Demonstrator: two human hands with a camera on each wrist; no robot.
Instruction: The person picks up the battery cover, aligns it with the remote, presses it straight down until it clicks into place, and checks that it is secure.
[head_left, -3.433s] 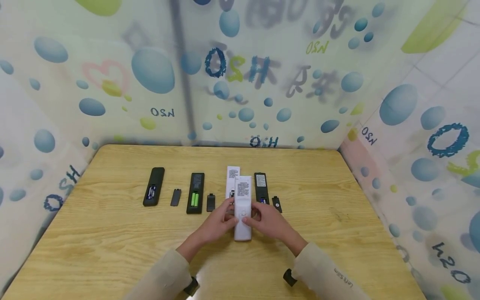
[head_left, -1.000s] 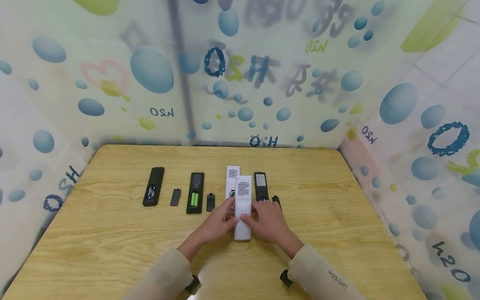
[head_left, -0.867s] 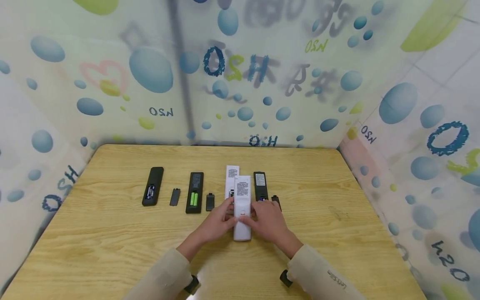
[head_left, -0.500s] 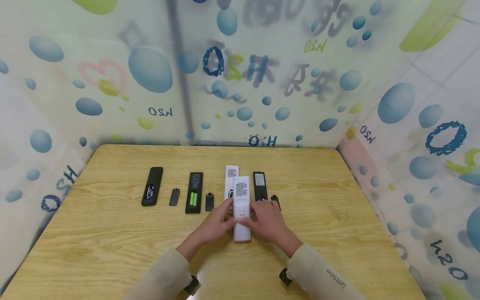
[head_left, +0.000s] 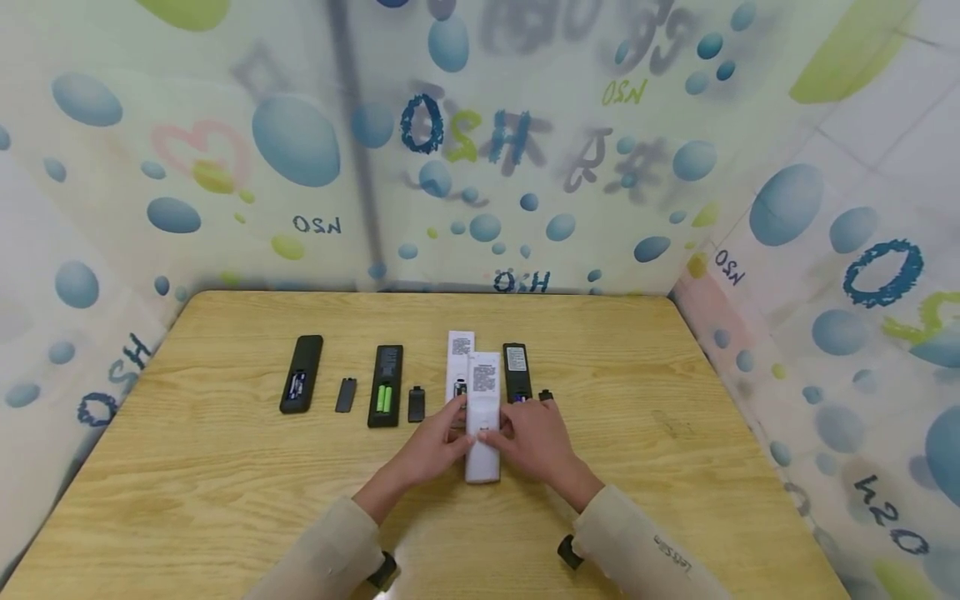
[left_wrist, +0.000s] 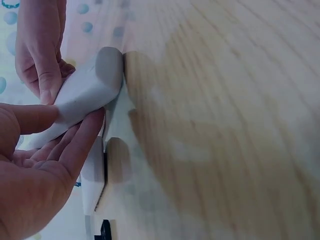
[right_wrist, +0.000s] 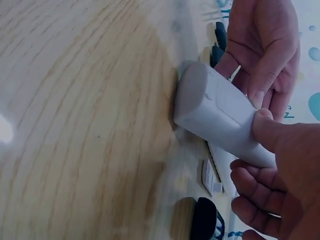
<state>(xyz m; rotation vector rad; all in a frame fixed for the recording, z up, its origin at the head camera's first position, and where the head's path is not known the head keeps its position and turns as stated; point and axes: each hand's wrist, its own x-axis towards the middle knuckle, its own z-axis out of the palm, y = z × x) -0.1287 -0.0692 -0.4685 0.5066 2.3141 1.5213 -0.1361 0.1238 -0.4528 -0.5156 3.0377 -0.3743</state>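
A white remote control (head_left: 483,375) is held back side up between both hands near the middle of the table. My left hand (head_left: 431,443) grips its left edge, thumb on top and fingers beneath, as the left wrist view shows. From the other side my right hand (head_left: 542,440) holds the remote, its thumb on the back by the battery cover's latch mark. In the right wrist view the cover's seam shows on the remote (right_wrist: 220,110), and its near end stands close over the table. Behind it, partly hidden, lies another white remote (head_left: 461,346) with its battery compartment uncovered.
To the left lie a black remote (head_left: 303,354), a small black battery cover (head_left: 346,395), a black remote with green batteries (head_left: 387,363) and another cover (head_left: 416,405). To the right, a labelled dark remote (head_left: 517,360) and a cover (head_left: 546,394) are partly behind the right hand.
Since the earliest frame my right hand has turned slightly and now covers more of the rightmost battery cover. Both hands keep holding the white remote; the head view has shifted a little.
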